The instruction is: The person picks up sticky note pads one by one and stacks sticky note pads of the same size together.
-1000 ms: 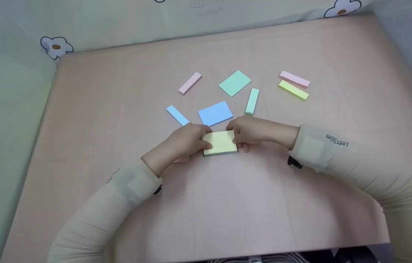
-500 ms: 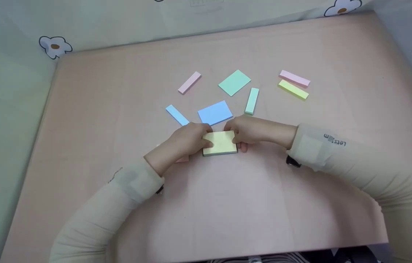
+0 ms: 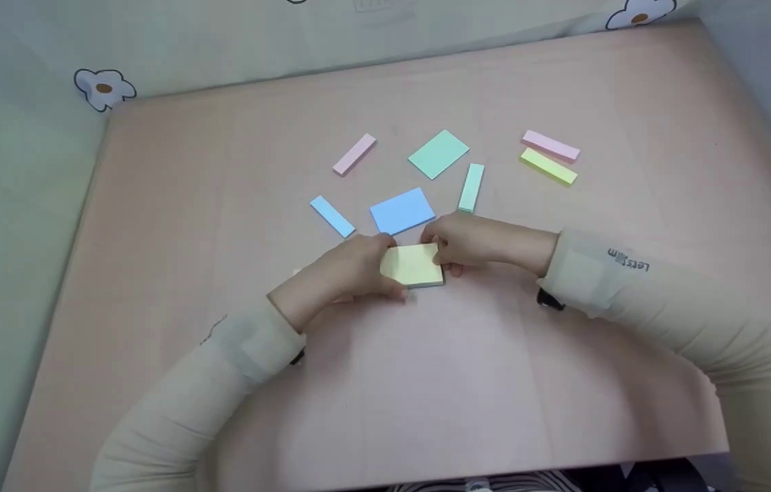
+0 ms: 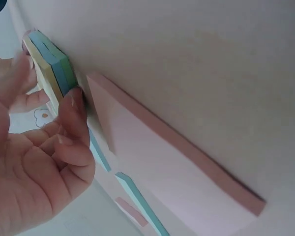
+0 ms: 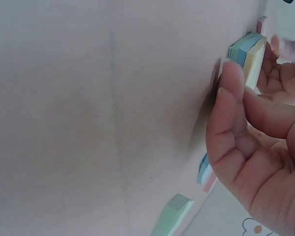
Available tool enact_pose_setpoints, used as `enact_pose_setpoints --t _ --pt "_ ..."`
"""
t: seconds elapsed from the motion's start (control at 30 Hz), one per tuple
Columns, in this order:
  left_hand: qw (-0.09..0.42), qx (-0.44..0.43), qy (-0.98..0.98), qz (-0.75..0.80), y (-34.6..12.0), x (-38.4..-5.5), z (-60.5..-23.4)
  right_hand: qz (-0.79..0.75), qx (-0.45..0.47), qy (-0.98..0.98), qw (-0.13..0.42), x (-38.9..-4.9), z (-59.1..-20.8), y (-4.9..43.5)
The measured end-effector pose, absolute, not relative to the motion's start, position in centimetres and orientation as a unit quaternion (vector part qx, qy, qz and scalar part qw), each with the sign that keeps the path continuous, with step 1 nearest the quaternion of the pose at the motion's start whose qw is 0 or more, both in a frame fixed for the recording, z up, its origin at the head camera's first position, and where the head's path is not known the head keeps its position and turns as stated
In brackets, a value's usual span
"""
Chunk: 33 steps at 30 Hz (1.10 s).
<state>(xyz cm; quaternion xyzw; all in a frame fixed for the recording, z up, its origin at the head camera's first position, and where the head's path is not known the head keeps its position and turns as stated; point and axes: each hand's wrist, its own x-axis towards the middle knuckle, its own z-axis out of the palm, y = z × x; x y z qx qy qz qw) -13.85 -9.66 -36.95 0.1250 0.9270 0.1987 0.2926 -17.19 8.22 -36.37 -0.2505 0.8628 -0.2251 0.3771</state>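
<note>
A stack of sticky note pads (image 3: 414,264), yellow on top with blue and green layers below, lies between both hands in the head view. My right hand (image 3: 461,240) pinches the stack's right end, thumb on the top face. At the left end, the fingers of my left hand (image 3: 356,265) touch the stack, while its thumb is lifted off the top, blurred in the left wrist view. A larger pink pad (image 4: 177,157) lies close to the left hand; the hand mostly hides it in the head view. Just behind the stack is a blue pad (image 3: 403,211).
Farther back lie a green pad (image 3: 438,154), a narrow green pad (image 3: 471,186), a narrow pink one (image 3: 354,154) and a narrow light-blue one (image 3: 332,216). To the right, narrow pink (image 3: 550,146) and yellow (image 3: 548,166) pads lie side by side. A wall borders the table's (image 3: 467,383) back.
My left thumb has come off the stack's top and moved toward its front edge. The right hand keeps its pinch, and the stack stays nearly in place.
</note>
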Motion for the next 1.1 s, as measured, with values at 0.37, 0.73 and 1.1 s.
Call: enact_pose_setpoints --t 0.37,0.73,1.1 --pt "0.285 0.111 0.936 0.176 -9.0 -13.2 -37.2 -0.164 -0.282 0.885 0.333 -15.7 -36.5 7.8" --pt "0.279 0.166 0.936 0.138 -9.4 -13.2 -37.1 -0.120 -0.297 0.886 0.335 -16.2 -36.6 7.6" --pt "0.279 0.217 0.927 0.127 -10.3 -13.6 -37.4 -0.115 -0.331 0.882 0.316 -16.1 -36.8 8.0"
